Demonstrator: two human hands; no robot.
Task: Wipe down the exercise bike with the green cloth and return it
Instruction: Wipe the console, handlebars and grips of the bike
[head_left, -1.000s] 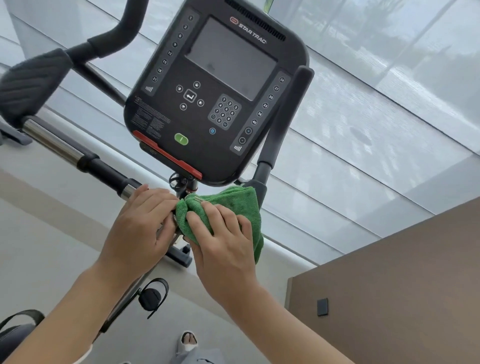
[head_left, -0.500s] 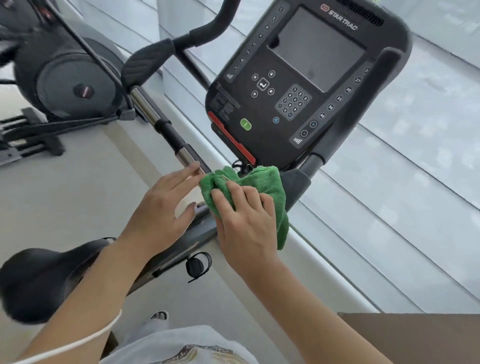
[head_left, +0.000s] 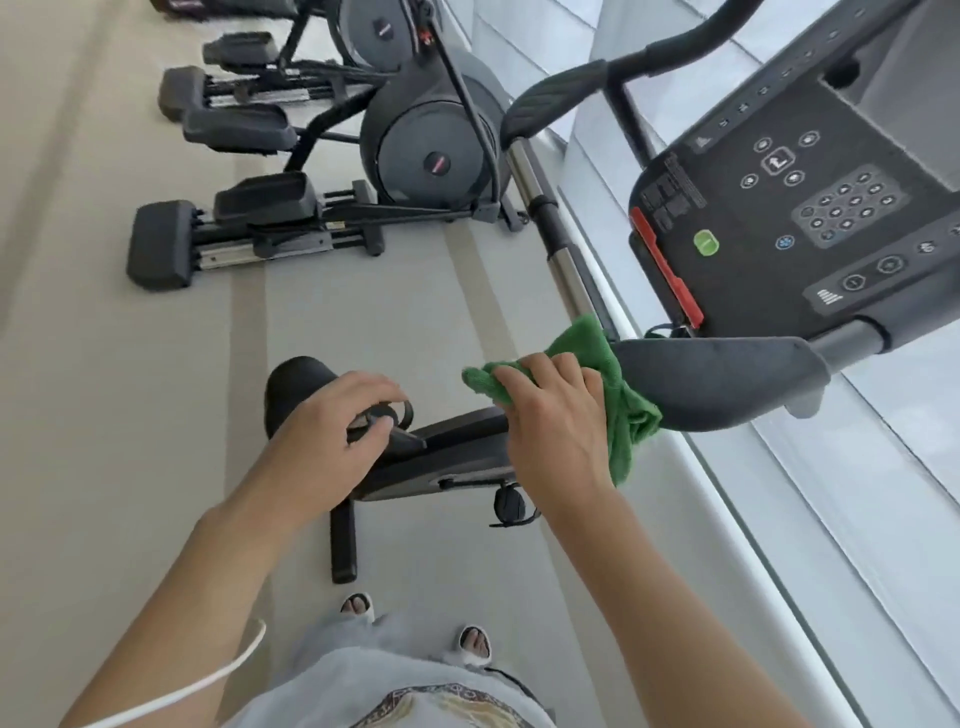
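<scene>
The green cloth (head_left: 618, 400), bunched and fuzzy, lay against the near handlebar pad (head_left: 717, 382) of the exercise bike (head_left: 769, 223), gripped by the right hand (head_left: 558, 421). The left hand (head_left: 337, 431) hovered relaxed, holding nothing. Two elliptical machines (head_left: 415, 140) stood far left on the floor (head_left: 130, 415).

The cloth (head_left: 621, 410) was green terry, bunched and folded, pressed against the near end of the bike's (head_left: 447, 457) dark padded handlebar grip (head_left: 717, 382), one corner sticking up and a fold hanging down. The bike was black and grey, its console (head_left: 810, 208) tilted, with a keypad, a green button and a red strip along its lower edge. Its saddle (head_left: 296, 384) sat low at the left.
</scene>
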